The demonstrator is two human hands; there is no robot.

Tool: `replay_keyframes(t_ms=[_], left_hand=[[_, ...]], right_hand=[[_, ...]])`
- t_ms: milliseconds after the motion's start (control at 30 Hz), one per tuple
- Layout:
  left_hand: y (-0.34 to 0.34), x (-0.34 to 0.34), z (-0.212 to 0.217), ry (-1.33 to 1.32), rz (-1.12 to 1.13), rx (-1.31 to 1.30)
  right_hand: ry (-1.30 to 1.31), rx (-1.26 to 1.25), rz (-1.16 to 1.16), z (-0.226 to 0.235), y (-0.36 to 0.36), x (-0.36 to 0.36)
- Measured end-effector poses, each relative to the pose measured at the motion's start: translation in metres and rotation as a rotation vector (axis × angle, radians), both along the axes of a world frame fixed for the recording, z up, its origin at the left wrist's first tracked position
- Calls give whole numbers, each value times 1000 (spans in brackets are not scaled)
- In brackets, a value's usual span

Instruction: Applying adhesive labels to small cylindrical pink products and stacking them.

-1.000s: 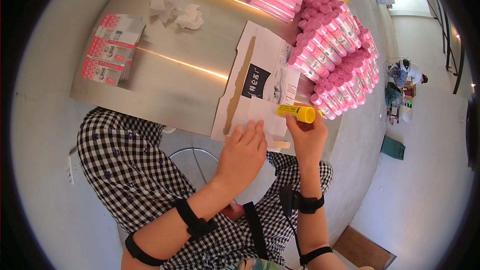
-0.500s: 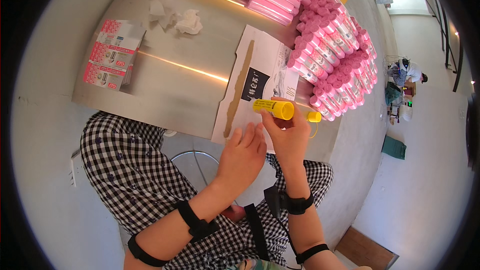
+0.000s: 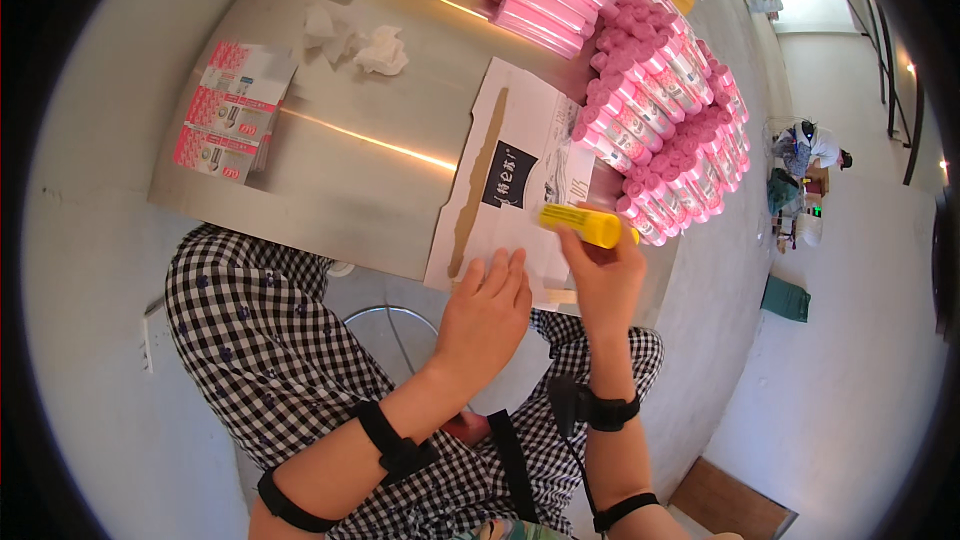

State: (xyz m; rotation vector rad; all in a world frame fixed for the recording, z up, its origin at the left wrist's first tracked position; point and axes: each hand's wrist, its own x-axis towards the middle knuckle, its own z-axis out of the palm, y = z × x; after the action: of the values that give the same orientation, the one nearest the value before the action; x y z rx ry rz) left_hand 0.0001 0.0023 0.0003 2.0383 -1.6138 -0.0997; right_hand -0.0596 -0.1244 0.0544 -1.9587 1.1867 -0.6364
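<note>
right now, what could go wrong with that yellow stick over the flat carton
The flattened carton overhangs the table edge under the left hand; pressing there might bend it or tip it off. The yellow glue stick in the right hand sits close to the stacked pink tubes, so a wide stroke could knock some loose.

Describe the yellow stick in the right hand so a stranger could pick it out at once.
Start at the grey table and find the flattened white carton sheet lying at its near edge, beside the heap of pink-capped tubes. Over that sheet's near right corner, the right hand grips a short stick lying sideways. It is the only bright yellow thing among pink and white.
</note>
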Motion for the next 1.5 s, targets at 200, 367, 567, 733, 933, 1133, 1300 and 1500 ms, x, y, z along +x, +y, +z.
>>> replay_keyframes(t_ms=[200, 367, 567, 733, 933, 1133, 1300, 1500], left_hand=[[0, 1, 0, 38, -9, -10], [0, 2, 6, 8, -7, 29], [-1, 0, 5, 27, 5, 6], [-1, 1, 4, 34, 8, 4], [-1, 1, 7, 37, -7, 16], [0, 1, 5, 33, -7, 22], [0, 1, 6, 19, -6, 25], [-1, -1, 2, 19, 3, 5]], right_hand=[[7, 4, 76, -10, 8, 27], [4, 7, 29, -8, -3, 12], [93, -54, -43, -6, -17, -15], [115, -86, -39, 0, -21, -23], [-61, 29, -63, -1, -18, -22], [24, 36, -37, -5, -14, -24], [3, 16, -14, -10, -9, -21], [34, -2, 32, -9, 7, 4]])
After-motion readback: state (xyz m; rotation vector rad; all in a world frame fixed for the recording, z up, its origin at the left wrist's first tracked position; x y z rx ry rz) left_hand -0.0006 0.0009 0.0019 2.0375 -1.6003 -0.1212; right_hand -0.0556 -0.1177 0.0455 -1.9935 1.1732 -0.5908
